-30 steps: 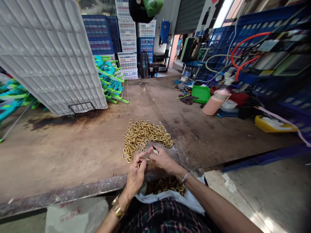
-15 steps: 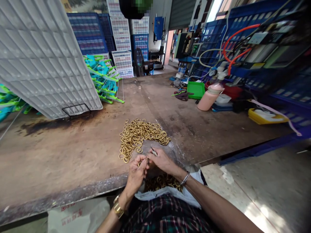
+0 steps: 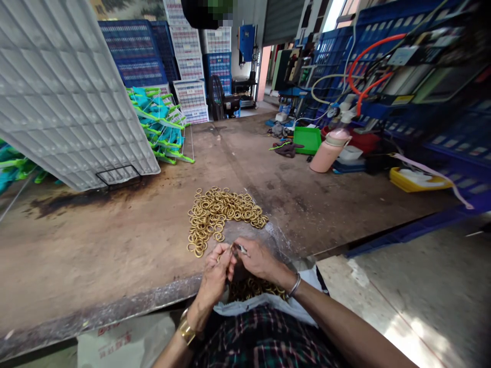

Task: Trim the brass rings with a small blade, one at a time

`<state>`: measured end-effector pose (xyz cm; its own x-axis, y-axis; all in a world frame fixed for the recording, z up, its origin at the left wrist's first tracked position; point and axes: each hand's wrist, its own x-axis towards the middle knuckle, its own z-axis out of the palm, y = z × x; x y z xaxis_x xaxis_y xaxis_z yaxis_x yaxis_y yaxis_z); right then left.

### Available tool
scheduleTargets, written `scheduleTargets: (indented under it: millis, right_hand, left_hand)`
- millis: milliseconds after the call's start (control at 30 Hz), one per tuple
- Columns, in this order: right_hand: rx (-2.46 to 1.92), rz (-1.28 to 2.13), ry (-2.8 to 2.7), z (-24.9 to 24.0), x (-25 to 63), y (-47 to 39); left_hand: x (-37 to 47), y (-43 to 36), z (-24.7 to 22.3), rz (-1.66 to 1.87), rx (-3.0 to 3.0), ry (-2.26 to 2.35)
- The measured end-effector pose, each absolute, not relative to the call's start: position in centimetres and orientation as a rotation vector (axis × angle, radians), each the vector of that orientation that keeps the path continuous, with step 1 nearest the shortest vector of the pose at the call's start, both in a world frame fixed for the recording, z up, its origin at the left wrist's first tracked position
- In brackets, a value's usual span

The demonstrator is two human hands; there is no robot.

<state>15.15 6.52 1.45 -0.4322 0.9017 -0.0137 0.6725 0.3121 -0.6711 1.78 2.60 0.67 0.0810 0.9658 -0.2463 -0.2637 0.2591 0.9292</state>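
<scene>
Two hands (image 3: 261,260), dozens of rings (image 3: 226,207)

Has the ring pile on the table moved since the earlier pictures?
No, not visibly: the ring pile keeps its place and outline against the table seam. Both shift together as the view changes.

L hand (image 3: 215,272) & R hand (image 3: 259,259): fingers (image 3: 219,249) curled, tips close together; forearms (image 3: 341,314) angled inward, R at lower slope.
</scene>
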Motion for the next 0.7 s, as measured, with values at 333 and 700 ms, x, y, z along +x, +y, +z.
scheduleTargets:
  millis: [333, 700]
  right_hand:
    - [-1.52, 0.599, -2.503, 1.97, 14.61, 6.06]
    - [-1.511, 0.596, -2.568, 1.89, 14.51, 6.16]
  left_hand:
    - [1.58, 2.46, 0.77, 1.107, 0.937, 1.172]
    - [1.46, 2.44, 0.62, 1.103, 1.023, 1.204]
